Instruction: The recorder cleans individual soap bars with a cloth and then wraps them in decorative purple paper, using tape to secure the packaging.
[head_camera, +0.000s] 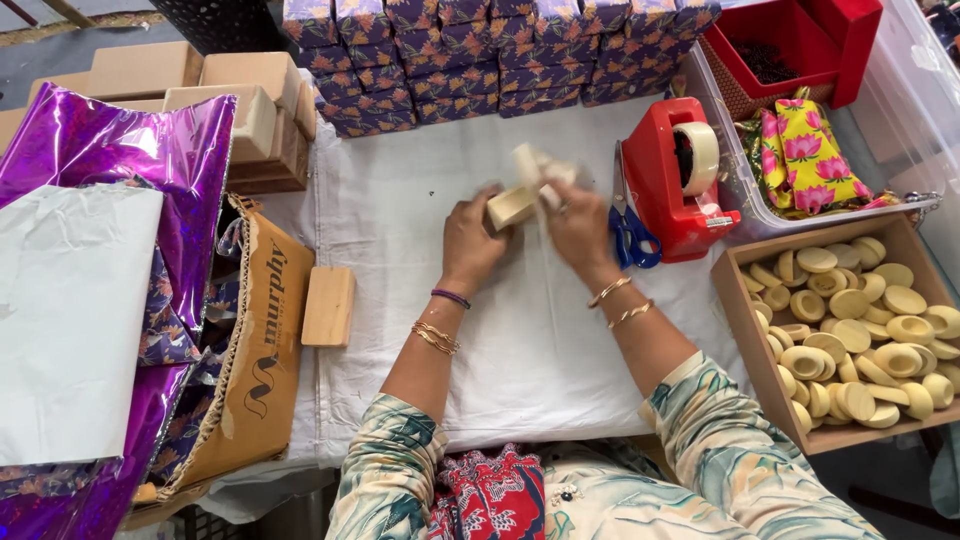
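Over the middle of the white-covered table (400, 200), both my hands hold a small light wooden box (512, 207). My left hand (470, 245) grips its left side. My right hand (580, 225) is closed on its right side, where a pale piece, blurred by motion, sticks up at the box's top. Gold bangles sit on both wrists. A second wooden block (328, 305) lies flat to the left of my left arm.
A red tape dispenser (680, 180) and blue-handled scissors (630, 235) lie right of my hands. A wooden tray of round pale discs (860, 330) stands at right. Stacked floral purple boxes (480, 60) line the back; plain wooden boxes (250, 110), purple foil and a cardboard carton (250, 350) are at left.
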